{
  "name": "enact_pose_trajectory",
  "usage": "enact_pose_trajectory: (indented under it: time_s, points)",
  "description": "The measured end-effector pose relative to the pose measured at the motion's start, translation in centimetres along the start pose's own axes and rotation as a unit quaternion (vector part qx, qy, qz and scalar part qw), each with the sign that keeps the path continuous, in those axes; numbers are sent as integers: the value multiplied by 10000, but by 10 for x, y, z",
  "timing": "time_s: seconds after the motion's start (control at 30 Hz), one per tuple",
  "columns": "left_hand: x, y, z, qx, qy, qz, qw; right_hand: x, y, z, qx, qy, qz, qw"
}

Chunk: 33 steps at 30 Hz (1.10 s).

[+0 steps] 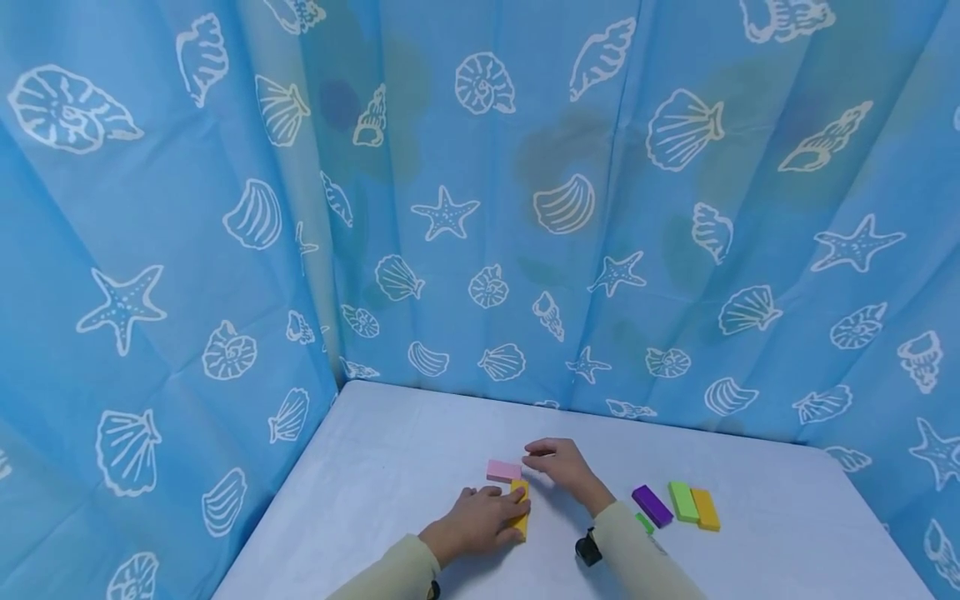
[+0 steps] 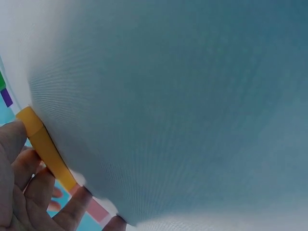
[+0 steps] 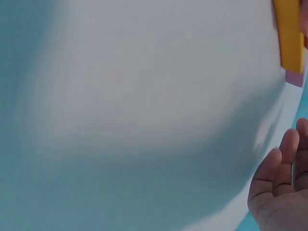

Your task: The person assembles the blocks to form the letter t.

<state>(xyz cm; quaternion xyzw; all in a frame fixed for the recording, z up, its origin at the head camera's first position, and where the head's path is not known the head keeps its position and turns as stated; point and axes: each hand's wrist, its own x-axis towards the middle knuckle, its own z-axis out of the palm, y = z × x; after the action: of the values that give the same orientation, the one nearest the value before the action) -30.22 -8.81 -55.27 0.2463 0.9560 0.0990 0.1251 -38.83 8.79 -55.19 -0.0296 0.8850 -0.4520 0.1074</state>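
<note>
My left hand (image 1: 478, 520) pinches a yellow block (image 2: 51, 155), its thumb at the near end and its fingers along the side and top. The block lies lengthwise, pointing away from me. At its far end a pink block (image 1: 503, 472) lies crosswise, the two forming a corner in the head view. One left fingertip overlaps the pink block in the left wrist view. Just right of the pink block, my right hand (image 1: 562, 467) hovers with loosely bent fingers and holds nothing. The right wrist view shows that palm apart from the yellow block.
To the right on the white table (image 1: 405, 433) lie a purple block (image 1: 652, 506), a lime green block (image 1: 683, 502) and a second yellow block (image 1: 706, 509). A small green piece (image 1: 643, 523) shows partly behind the right sleeve. Blue shell-patterned curtains (image 1: 480, 250) border the table.
</note>
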Motion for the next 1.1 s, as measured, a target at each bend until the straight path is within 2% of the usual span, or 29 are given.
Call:
enact_pose_trajectory:
  time_s: [0.37, 0.83, 1.0, 1.1]
  points:
    - [1, -1, -1, -38, 21, 52, 10000, -1, -16, -18, -125, -105, -578, 9982]
    - [1, -2, 0, -138, -66, -30, 9999, -8, -17, -35, -84, -105, -724, 9973]
    - [1, -1, 3, -145, -125, 13, 9998, -14, -19, -45, -114, -98, -585, 9982]
    - [2, -3, 1, -100, -44, 17, 9999, -15, -22, -51, -41, -36, -619, 9981]
